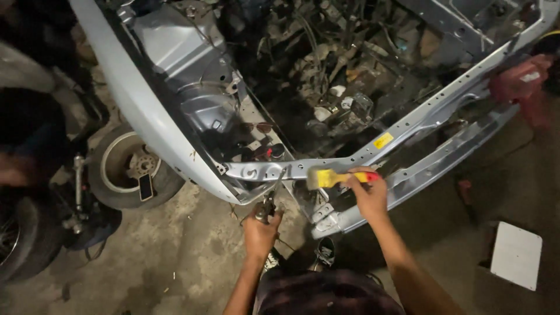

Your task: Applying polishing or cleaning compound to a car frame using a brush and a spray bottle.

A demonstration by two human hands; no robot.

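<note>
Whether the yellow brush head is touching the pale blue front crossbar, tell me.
Touching. The head view shows the right hand pressing the yellow brush bristles against the crossbar, with no gap visible.

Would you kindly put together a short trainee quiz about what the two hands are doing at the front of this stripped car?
1. True or false: the right hand holds a yellow brush against the pale blue crossmember.
2. The left hand grips: A) pliers B) a hammer C) a phone
3. What lies on the loose wheel at the left?

Key: 1 true; 2 A; 3 a phone.
</note>
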